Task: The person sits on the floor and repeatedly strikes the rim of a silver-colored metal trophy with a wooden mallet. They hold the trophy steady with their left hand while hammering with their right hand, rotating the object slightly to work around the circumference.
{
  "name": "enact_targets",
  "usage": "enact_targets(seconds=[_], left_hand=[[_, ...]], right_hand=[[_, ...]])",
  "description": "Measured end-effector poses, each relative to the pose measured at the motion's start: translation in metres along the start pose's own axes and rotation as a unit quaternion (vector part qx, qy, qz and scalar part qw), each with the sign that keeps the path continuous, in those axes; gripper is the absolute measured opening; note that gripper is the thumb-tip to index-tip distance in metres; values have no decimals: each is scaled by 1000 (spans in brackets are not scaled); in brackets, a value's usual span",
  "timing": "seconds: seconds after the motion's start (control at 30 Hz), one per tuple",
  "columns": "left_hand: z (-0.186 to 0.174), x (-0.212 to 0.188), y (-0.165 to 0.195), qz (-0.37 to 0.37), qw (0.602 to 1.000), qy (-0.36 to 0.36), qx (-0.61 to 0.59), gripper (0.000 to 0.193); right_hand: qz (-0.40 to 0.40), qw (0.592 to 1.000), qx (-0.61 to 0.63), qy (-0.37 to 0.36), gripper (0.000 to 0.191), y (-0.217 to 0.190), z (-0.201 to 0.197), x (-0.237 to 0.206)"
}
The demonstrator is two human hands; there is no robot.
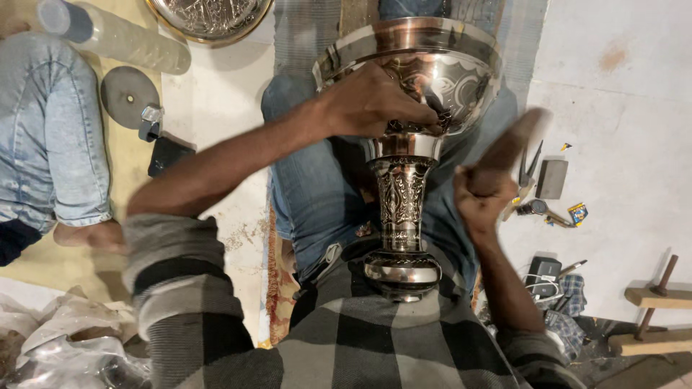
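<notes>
Engraved metal goblet (407,144) lies along the lap, foot near — left hand (375,97) fingers pinched at its bowl edge; right hand (481,194) fisted round a blurred hammer (515,140), floor (620,94) beyond.

A small blue-and-yellow packet (577,213) lies on the pale floor — right side, beside scattered tools.

I see a floor-level metal craft workshop: pliers (530,167) and small tools on the right, an engraved tray (209,18) far left.
</notes>
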State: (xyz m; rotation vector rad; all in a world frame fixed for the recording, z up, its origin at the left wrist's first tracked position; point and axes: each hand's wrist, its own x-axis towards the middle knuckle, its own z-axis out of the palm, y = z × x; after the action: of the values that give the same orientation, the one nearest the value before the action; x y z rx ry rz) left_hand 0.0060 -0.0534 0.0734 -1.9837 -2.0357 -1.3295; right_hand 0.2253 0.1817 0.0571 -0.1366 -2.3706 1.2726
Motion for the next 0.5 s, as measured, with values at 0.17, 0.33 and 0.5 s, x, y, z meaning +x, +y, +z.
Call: enact_targets(seconds=[0.17, 0.33, 0.5], left_hand=[[29, -30, 9, -88, 983, 124, 101, 56], [54, -46, 23, -167, 957, 213, 105, 39], [70, -44, 29, -246, 925, 287, 44, 37]], right_hand=[[50, 980, -111, -157, 19, -44, -40, 58], [-33, 903, -313, -292, 26, -80, -56, 109], [-55, 893, -339, -289, 29, -80, -43, 117]])
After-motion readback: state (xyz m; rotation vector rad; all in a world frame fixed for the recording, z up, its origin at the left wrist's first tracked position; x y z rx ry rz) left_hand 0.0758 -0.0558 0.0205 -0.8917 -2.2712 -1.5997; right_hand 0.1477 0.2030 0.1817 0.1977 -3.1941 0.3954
